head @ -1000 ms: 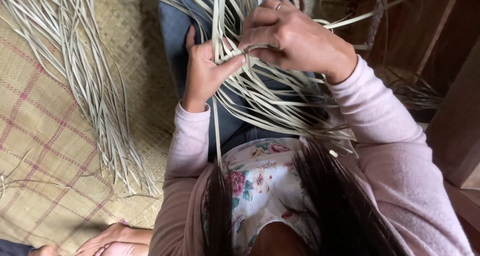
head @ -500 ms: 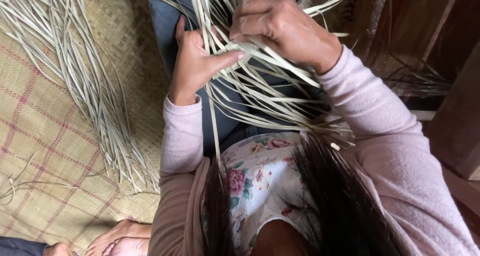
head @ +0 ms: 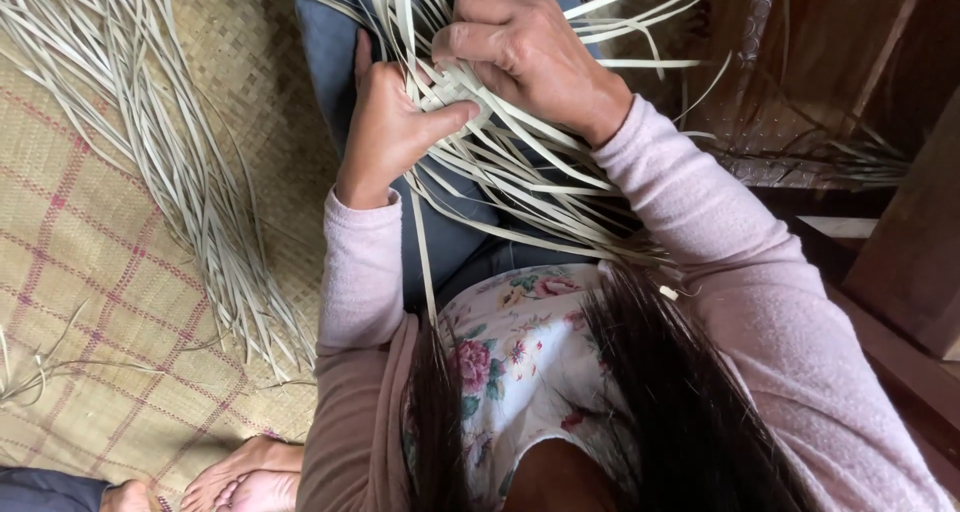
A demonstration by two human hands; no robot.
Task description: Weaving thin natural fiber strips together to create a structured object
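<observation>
a: largest first?
b: floor mat (head: 110,272), then loose strips (head: 180,172) lying lengthwise away from the person, well left of the hands.
a: and the hands?
b: left hand (head: 390,132) and right hand (head: 525,52) both closed, pinching the woven strips (head: 500,162) over the lap.

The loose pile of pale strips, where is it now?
In the head view, the loose pile of pale strips lies on the woven mat, beside the left hand.

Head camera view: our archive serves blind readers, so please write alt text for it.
Two hands, left hand and right hand, pinch a small woven patch of pale flat strips over the person's lap. A loose bundle of strips lies on a checked woven mat.
</observation>
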